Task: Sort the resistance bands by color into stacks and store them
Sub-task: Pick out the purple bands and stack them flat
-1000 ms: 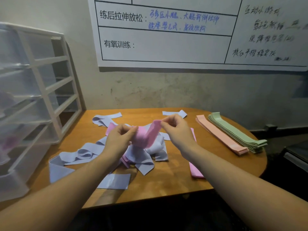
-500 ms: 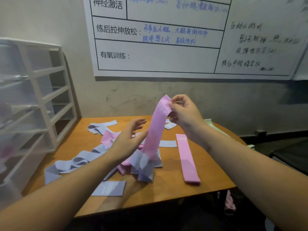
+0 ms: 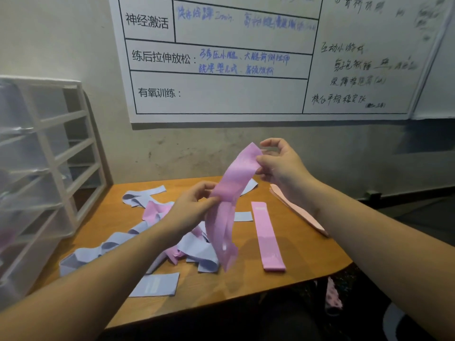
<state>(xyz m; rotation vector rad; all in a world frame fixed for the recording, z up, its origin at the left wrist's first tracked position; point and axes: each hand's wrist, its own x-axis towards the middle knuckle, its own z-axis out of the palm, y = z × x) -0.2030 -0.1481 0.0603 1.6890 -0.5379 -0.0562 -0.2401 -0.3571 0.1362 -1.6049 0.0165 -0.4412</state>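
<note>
Behind right forearm (image 3: 369, 230), salmon stack (image 3: 295, 207) (partly hidden).

Pink band (image 3: 227, 193) aloft, lilac bands (image 3: 197, 249) heaped

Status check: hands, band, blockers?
Right hand pinches pink resistance band top; left hand grips its middle. Flat pink band on wooden table. Nothing blocking.

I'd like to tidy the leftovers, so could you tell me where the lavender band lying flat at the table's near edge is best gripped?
Pinch the lavender band at its near short end, coming from the table's front edge. It lies flat and apart from the tangled pile, so that end is free. Both hands are busy with the pink band.
</note>
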